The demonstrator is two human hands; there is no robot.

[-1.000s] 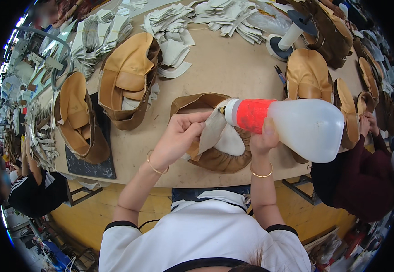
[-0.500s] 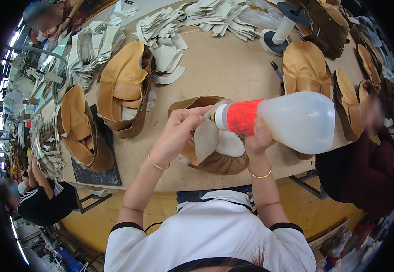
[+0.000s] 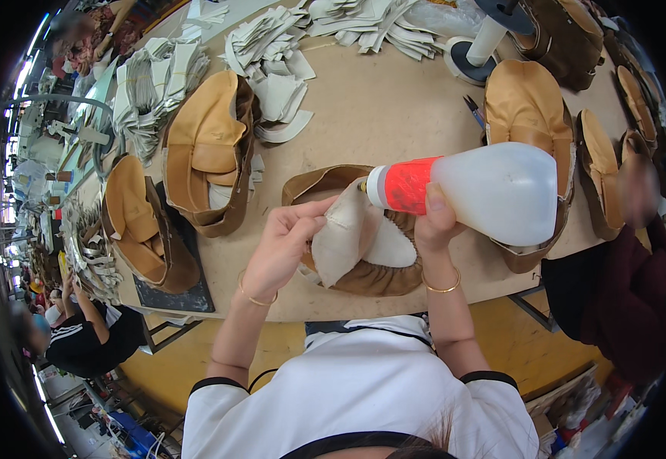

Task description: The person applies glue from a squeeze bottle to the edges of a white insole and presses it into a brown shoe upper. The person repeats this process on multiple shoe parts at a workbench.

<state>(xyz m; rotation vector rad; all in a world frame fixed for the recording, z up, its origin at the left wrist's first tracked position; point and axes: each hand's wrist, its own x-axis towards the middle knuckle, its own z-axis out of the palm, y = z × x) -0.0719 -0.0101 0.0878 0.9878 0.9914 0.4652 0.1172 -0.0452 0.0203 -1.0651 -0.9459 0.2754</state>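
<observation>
- Tan shoe uppers and stacked white cut pieces are being spread across the worktable.
- A white lining piece is being pinched by the left hand over a brown shoe upper.
- A white squeeze bottle is being gripped by the right hand, nozzle at the lining.

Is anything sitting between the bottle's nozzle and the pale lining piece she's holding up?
Nothing visible. The right hand holds the translucent bottle tipped sideways, its nozzle right at the upper edge of the pale lining piece, which the left hand pinches above the brown shoe upper. Whether nozzle and piece touch cannot be told.
</observation>
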